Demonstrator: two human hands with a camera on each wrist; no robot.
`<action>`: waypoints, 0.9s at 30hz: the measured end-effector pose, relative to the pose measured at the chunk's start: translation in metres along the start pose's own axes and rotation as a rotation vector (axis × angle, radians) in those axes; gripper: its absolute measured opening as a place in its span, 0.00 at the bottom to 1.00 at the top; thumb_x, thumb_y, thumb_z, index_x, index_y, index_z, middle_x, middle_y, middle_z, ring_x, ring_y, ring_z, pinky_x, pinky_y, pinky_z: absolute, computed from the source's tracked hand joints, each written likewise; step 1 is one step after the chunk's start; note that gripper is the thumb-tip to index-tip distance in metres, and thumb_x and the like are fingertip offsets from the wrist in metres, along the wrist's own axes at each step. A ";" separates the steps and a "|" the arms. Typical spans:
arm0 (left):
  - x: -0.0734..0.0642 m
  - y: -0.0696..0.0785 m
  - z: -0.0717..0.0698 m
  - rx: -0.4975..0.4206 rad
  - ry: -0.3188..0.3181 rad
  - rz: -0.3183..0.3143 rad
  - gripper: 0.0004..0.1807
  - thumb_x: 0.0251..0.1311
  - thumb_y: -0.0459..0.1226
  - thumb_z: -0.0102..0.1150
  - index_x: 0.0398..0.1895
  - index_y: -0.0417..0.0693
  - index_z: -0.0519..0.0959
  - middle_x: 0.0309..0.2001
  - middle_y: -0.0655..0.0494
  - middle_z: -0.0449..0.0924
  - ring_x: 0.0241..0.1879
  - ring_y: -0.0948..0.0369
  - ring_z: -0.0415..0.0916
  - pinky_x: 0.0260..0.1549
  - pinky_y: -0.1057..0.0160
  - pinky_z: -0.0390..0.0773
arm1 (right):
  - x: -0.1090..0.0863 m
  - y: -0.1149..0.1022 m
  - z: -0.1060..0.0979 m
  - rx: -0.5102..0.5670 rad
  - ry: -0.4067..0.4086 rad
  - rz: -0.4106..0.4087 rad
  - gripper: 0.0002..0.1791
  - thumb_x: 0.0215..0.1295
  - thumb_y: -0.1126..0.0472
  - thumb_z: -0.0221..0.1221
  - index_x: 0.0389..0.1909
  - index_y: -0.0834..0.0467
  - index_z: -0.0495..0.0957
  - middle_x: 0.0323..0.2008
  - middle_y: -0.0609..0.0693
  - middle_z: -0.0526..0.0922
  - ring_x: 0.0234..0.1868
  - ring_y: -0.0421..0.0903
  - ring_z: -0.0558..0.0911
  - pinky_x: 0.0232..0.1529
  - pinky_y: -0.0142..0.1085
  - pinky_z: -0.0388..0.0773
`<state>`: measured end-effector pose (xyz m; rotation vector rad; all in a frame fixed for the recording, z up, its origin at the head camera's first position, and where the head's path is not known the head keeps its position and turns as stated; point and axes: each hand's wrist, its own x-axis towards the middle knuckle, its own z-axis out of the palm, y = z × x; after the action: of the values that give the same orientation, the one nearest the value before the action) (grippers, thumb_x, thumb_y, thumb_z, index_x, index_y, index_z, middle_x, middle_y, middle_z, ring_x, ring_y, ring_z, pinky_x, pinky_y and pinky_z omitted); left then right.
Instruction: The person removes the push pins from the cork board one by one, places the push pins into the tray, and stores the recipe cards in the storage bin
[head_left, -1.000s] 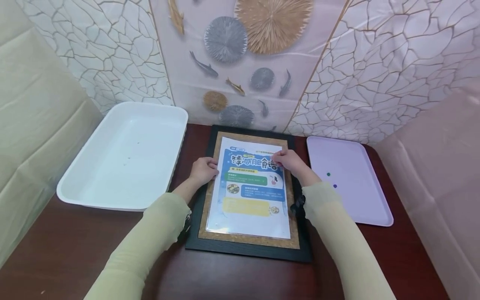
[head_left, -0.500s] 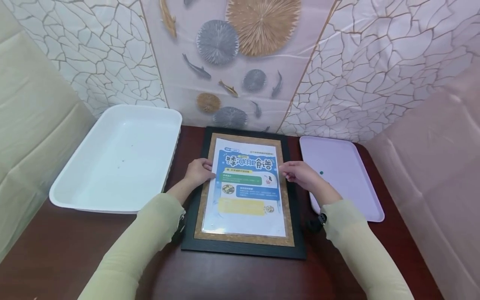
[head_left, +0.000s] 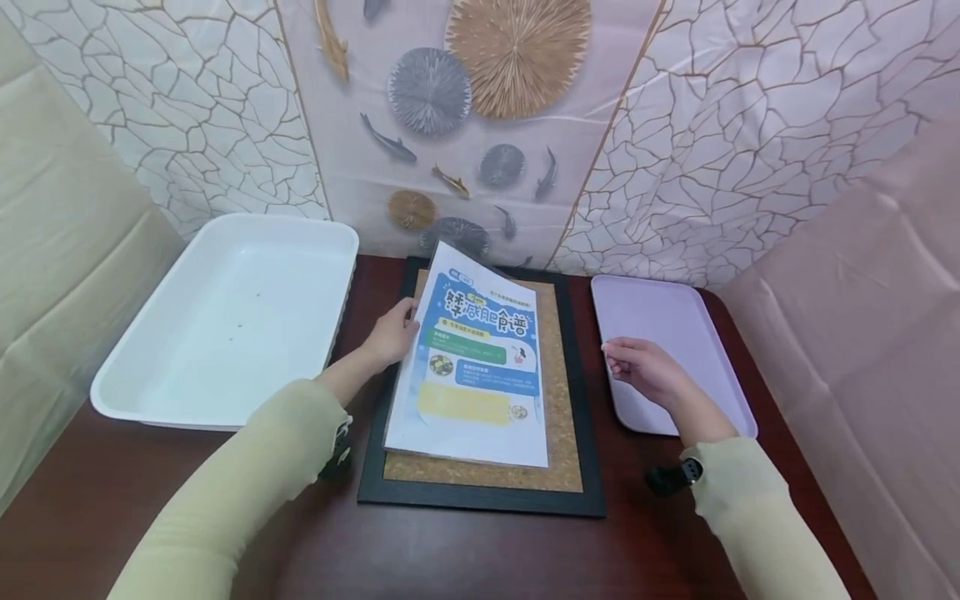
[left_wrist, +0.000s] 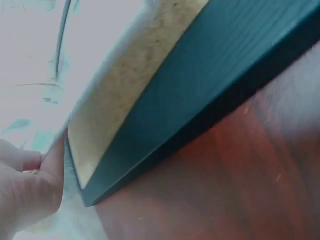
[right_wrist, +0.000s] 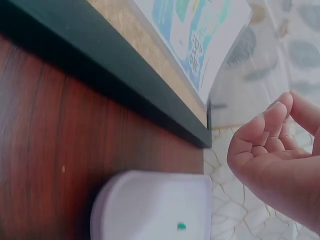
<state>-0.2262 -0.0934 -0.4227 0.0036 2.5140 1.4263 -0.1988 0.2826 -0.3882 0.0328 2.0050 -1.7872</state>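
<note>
A laminated poster (head_left: 480, 367) with blue, green and yellow print lies askew over a cork board (head_left: 562, 400) in a black frame (head_left: 480, 498). Its upper left corner is lifted and bends up. My left hand (head_left: 392, 333) pinches the poster's left edge between thumb and fingers; in the left wrist view the sheet rises off the cork beside the hand (left_wrist: 35, 185). My right hand (head_left: 645, 367) hovers over the left edge of the lilac tray (head_left: 675, 308). Its fingers are curled with the thumb against them, and no object shows between the fingertips in the right wrist view.
A large white tray (head_left: 225, 242) stands to the left, with several tiny dark specks inside. One small green pin-like thing (right_wrist: 181, 226) lies in the lilac tray. Patterned cloth (head_left: 517, 183) hangs right behind the board, and pale cloth walls flank the dark red table (head_left: 465, 550).
The right hand has left the poster's right edge and moved right to the lilac tray. The left hand now lifts the poster's left side, and the poster has shifted left on the cork.
</note>
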 end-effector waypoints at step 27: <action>-0.047 -0.010 -0.192 0.113 0.309 0.068 0.29 0.71 0.42 0.33 0.72 0.44 0.48 0.61 0.26 0.63 0.50 0.45 0.71 0.41 0.65 0.75 | -0.039 0.018 -0.040 0.202 -0.013 -0.033 0.14 0.71 0.64 0.47 0.28 0.52 0.77 0.23 0.41 0.76 0.26 0.34 0.73 0.32 0.26 0.73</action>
<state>-0.2208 -0.2664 -0.3276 -0.1205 2.8669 1.4015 -0.1710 0.3345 -0.3897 0.0504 1.8192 -1.9991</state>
